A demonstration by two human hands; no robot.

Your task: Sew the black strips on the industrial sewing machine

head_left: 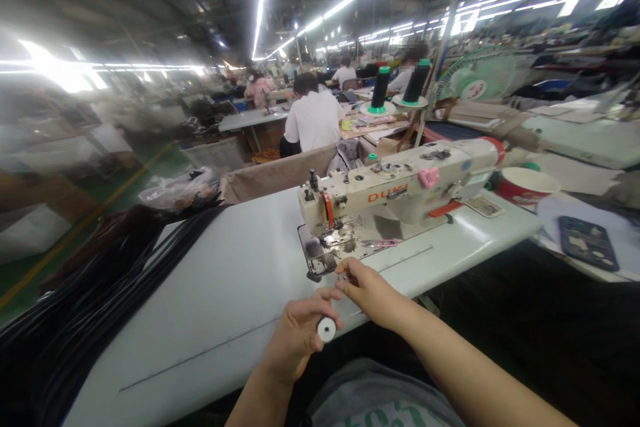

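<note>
Bobbin [327,329] with a white round face is pinched between thumb and fingers of the left hand [300,328], above the near edge of the pale sewing table [235,273], while the right hand [369,290], just beside it, presses thumb and forefinger around a small metallic piece [343,277] whose exact kind I cannot tell. Behind the hands, pink-handled thread snips [384,243] lie at the front edge of the white industrial sewing machine [417,181], and farther away are two black thread cones [381,90] and a person in white shirt [314,120], seen from the back.
</note>
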